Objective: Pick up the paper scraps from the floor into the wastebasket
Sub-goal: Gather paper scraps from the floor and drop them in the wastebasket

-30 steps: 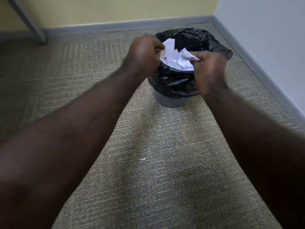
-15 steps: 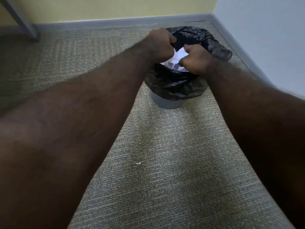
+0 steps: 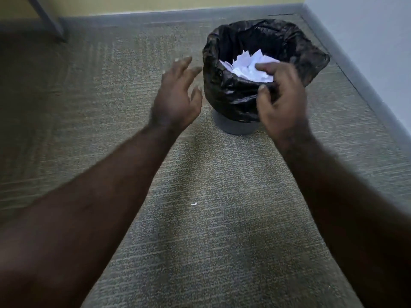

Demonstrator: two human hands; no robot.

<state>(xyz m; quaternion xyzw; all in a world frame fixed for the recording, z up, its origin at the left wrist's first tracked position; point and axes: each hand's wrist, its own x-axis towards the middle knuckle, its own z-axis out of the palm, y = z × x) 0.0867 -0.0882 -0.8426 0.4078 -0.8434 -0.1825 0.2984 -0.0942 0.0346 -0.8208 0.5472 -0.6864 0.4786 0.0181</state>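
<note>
The left hand (image 3: 175, 98) is spread wide, fingers straight, and holds nothing. It hangs in the air just beside the left side of the small grey wastebasket lined with a shiny black plastic bag (image 3: 235, 96). The right hand (image 3: 282, 101) is loose too, its fingers softly bent over the near rim of the wastebasket, and I see nothing pinched in it. Behind its fingertips sits a heap of white crumpled paper scraps (image 3: 246, 65), already inside the bag.

The wastebasket stands on the ribbed grey-green carpet (image 3: 222, 241), close to the far right corner of the floor, where the grey skirting board (image 3: 138, 17) meets the pale blue wall (image 3: 367, 36).

One tiny white paper scrap (image 3: 194, 204) is left on the carpet. It lies between the two arms, well back from both hands, toward the person. It lies sideways, left to right. It looks a bit nearer the left arm, so I think the left hand should come back and down to pinch it.
</note>
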